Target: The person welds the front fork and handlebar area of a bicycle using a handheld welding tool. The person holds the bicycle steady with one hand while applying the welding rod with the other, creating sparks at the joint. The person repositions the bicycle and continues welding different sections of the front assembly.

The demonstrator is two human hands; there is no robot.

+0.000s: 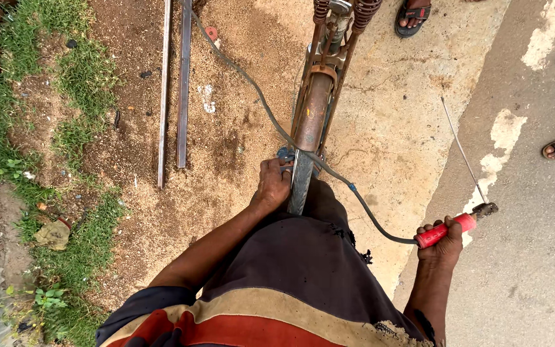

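Head view, looking straight down. Left hand (273, 186) at centre, closed against the near end of a rusty mudguard (311, 112) on a bicycle standing between the knees, fingers curled beside a small blue-grey fitting (285, 154). Right hand (442, 245) out at 4 o'clock, clenched round the red electrode holder (448, 231), welding rod (462, 151) slanting up toward 12 o'clock, well apart from the bicycle. Black cable (259, 99) looping from the holder across the mudguard and away toward 11 o'clock.

Judged as a steadying and lining-up stage: metal braced, rod held clear, no arc showing. Bringing the rod tip to the spot by the left fingers would call for a swing toward 9 o'clock, slack in the cable, and fingers kept off the joint.

Hard to tell exactly what the left fingers pinch. Saddle springs (320, 9) cut off at 12 o'clock. Two metal bars (173, 90) lying at 11 o'clock; other people's sandalled feet (412, 16) partly out of frame at 1 o'clock.
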